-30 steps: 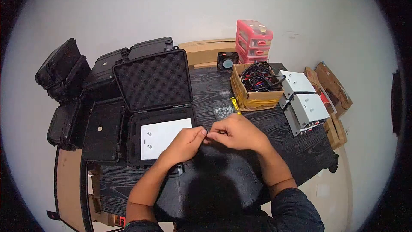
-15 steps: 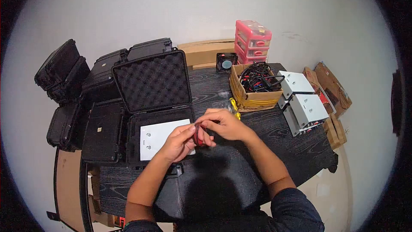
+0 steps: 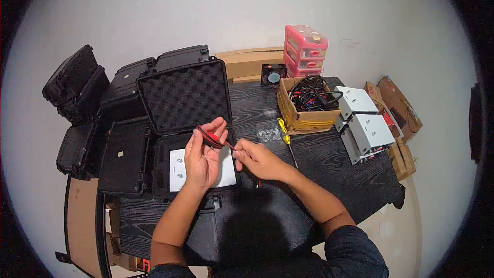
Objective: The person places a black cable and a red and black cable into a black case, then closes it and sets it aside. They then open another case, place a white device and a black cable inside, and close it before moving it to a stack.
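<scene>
A red-and-black cable [image 3: 211, 138] lies looped across the fingers of my left hand [image 3: 205, 157], palm up, with the thumb against the loops. My right hand [image 3: 260, 160] pinches a length of the same cable to the right of the bundle. A short red end dangles below my right hand. Both hands are above an open black hard case [image 3: 188, 98] with grey-black egg-crate foam in its lid. Inside its base sits a white panel box [image 3: 176, 172], partly hidden by my left hand.
Several closed black cases [image 3: 123, 159] stand at the left. Right of my hands lie a yellow-handled screwdriver [image 3: 284, 131] and a clear tray of small parts [image 3: 268, 133]. Behind are a cardboard box of cables [image 3: 309, 118], pink drawers [image 3: 306, 46], a fan [image 3: 272, 74] and white boxes [image 3: 371, 129].
My left hand has turned palm up and risen slightly, showing the looped cable. My right hand has moved down and apart from it, drawing out a length of cable and uncovering the screwdriver and tray.
</scene>
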Tool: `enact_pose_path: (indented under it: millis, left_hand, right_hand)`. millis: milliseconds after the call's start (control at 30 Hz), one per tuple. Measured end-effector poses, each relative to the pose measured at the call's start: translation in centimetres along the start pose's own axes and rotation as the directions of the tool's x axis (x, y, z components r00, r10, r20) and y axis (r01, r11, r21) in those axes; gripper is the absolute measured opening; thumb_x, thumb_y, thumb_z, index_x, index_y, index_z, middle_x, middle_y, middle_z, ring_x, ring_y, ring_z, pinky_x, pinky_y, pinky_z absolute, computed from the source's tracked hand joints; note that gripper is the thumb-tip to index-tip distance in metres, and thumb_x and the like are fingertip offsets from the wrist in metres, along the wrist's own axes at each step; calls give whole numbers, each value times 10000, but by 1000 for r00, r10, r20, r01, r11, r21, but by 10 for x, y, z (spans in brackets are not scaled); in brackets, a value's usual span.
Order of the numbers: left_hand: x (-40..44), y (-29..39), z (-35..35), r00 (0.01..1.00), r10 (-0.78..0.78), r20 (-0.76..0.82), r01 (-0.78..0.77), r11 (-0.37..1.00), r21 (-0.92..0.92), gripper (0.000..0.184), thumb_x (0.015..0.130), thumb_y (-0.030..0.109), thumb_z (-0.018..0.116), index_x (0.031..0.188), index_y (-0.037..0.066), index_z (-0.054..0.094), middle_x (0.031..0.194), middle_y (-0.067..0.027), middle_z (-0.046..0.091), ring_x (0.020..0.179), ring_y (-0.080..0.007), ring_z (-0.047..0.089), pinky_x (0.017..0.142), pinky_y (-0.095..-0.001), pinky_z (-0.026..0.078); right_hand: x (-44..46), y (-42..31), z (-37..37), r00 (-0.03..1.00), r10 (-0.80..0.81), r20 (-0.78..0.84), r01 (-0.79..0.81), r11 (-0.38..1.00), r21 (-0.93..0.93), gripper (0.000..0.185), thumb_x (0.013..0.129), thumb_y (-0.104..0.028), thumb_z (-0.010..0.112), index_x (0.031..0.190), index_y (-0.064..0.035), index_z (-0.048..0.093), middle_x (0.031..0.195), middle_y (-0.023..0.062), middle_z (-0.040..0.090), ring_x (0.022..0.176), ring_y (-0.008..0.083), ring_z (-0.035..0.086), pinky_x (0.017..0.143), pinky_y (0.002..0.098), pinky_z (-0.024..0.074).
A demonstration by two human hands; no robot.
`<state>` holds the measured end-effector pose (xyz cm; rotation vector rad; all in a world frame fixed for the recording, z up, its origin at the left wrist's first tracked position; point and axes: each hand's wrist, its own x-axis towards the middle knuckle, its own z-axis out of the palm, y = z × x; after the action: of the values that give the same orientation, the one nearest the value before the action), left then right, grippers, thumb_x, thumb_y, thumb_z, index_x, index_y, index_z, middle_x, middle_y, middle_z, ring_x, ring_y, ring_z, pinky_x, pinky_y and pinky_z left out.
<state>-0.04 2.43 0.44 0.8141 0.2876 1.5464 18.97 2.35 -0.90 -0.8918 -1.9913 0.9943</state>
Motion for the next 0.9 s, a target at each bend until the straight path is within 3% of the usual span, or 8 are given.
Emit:
enact_pose_path:
  millis: [167,233,367,467,600,733,867,900]
  left_hand:
    - [-1,-5,2,997,61,-36,-54,981,185,431,1131,320,441,1307,-43,592,1407,-228,608,1301,-301,604,1153,-436,442]
    - [-3,-4,1,987,125,98,-159,784,600,424,1136,295,431,1284,-46,636,1341,-179,669,1269,-234,612,1110,-373,445]
    - [-7,-1,4,958,-82,276,-189,543,818,358,1121,218,449,1198,-52,672,1118,-127,747,1042,-176,682,931,-326,524]
    - [-12,3,12,947,-232,223,-71,526,847,272,1088,154,453,1123,-40,642,958,-83,699,909,-144,645,837,-308,516]
    - [-10,-1,-6,912,-238,333,-69,712,699,273,973,26,439,1187,-42,595,1069,-92,677,963,-132,622,868,-275,495]
    - [-10,-4,-3,870,-394,297,126,760,637,205,1014,65,453,1150,-4,590,983,-52,635,852,-117,584,782,-274,497]
    - [-8,-1,-12,722,-600,345,295,717,631,231,1094,227,468,1096,28,587,948,-36,621,811,-121,581,732,-267,485]
    - [-9,1,-8,722,-600,345,295,717,631,231,1094,227,468,1096,28,587,948,-36,621,811,-121,581,732,-267,485]
  right_hand:
    - [-4,-8,-2,976,120,182,-154,970,186,251,1096,-260,541,984,-45,607,813,17,705,673,79,598,605,258,482]
    - [-7,-11,-5,963,132,233,-199,935,292,278,1097,-281,546,964,-47,613,821,21,713,672,73,607,606,251,493]
    - [-8,-9,-18,956,61,287,-203,842,500,291,1090,-300,563,1007,-31,639,868,85,735,713,115,664,655,261,543]
    - [-9,-10,-26,933,87,348,-306,700,646,394,1094,-354,514,1147,12,651,1015,160,753,820,178,718,732,271,562]
    - [-11,-23,-30,949,18,314,-280,503,817,492,1091,-355,482,1373,39,563,1213,205,706,917,209,722,765,293,577]
    - [-12,-29,-39,987,19,161,-130,679,723,415,1078,-213,534,1424,15,553,1219,141,714,893,172,725,759,259,571]
    - [-11,-26,-41,998,-28,-64,48,938,343,358,986,-4,567,1334,1,651,1282,123,693,1019,184,718,829,269,553]
    - [-9,-27,-43,978,-198,-68,206,967,148,358,978,-35,584,1325,-15,670,1308,134,682,1076,221,704,894,322,545]
